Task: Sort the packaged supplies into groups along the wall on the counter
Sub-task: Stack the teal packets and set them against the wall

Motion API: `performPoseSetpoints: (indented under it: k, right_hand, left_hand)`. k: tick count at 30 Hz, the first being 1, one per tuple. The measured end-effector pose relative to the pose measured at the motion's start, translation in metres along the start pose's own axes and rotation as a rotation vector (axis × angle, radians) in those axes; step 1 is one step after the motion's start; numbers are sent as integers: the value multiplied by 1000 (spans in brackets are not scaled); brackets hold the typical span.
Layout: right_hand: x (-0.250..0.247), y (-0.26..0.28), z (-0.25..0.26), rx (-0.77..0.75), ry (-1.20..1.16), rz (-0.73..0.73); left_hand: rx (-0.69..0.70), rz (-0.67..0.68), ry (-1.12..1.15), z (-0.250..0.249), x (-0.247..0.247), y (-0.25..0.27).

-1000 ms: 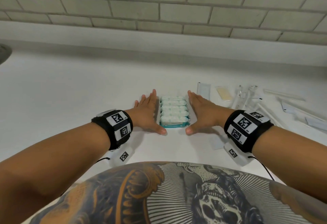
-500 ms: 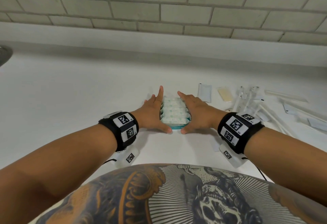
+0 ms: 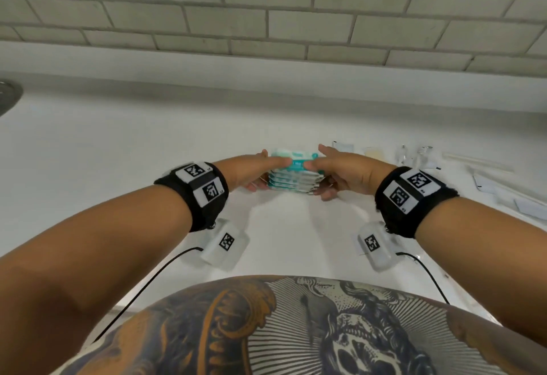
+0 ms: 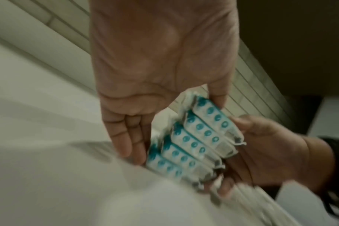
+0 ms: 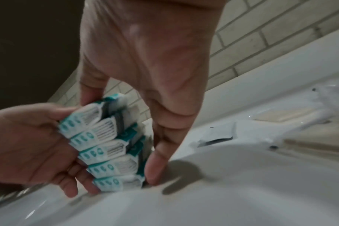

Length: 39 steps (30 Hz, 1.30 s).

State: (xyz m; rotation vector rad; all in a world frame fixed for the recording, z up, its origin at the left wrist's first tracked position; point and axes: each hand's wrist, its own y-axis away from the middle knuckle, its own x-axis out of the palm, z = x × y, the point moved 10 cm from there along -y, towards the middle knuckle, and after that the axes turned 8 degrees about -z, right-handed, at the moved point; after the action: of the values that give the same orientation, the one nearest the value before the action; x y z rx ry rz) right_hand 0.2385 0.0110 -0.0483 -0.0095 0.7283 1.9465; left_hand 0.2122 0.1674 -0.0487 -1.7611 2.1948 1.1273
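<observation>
Several white-and-teal packets [image 3: 294,175] are pressed together into one stack, just above the white counter [image 3: 148,173] in the head view. My left hand [image 3: 251,172] grips the stack's left end and my right hand [image 3: 340,172] its right end, with thumbs on top and fingers down the sides. The left wrist view shows the stack of packets [image 4: 195,137] between my left fingers [image 4: 130,137] and my right hand [image 4: 271,149]. Seen from the right wrist, the packets [image 5: 106,145] sit between my right fingers [image 5: 161,152] and my left hand [image 5: 29,145], with fingertips touching the counter.
Other supplies lie to the right on the counter: a flat white sachet [image 3: 343,147], a beige pad [image 3: 374,154], clear vials [image 3: 414,157], long wrapped sticks [image 3: 473,163] and white packets [image 3: 503,194]. A metal rim [image 3: 9,96] shows far left. A brick wall [image 3: 266,19] backs the counter.
My hands, which lay flat on either side of the row of packets, have closed in, gathered the packets into a stack and raised it slightly.
</observation>
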Motion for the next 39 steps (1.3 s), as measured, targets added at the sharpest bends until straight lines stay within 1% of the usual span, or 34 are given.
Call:
performPoseSetpoints:
  k: [4, 9, 12, 16, 24, 30, 35, 39]
  right_hand:
    - [-2, -2, 1, 95, 39, -20]
    - [-4, -4, -12, 188, -8, 9]
    - [-1, -6, -16, 229, -31, 10]
    - [1, -6, -13, 222, -60, 10]
    - [-3, -30, 1, 242, -115, 20]
    - [-12, -65, 20, 257, -167, 11]
    - [-33, -119, 43, 254, -229, -51]
    - [-53, -165, 69, 244, -284, -110]
  left_hand:
    - [-90, 40, 94, -7, -6, -1]
    - [-180, 2, 211, 5, -10, -3]
    - [-179, 18, 241, 7, -2, -5]
    - [-150, 3, 270, 5, 2, -11]
    - [-154, -1, 343, 0, -6, -34]
    - [-125, -46, 369, -12, -31, -72]
    - [-110, -157, 435, -27, -64, -127]
    - [-99, -214, 504, -41, -90, -170]
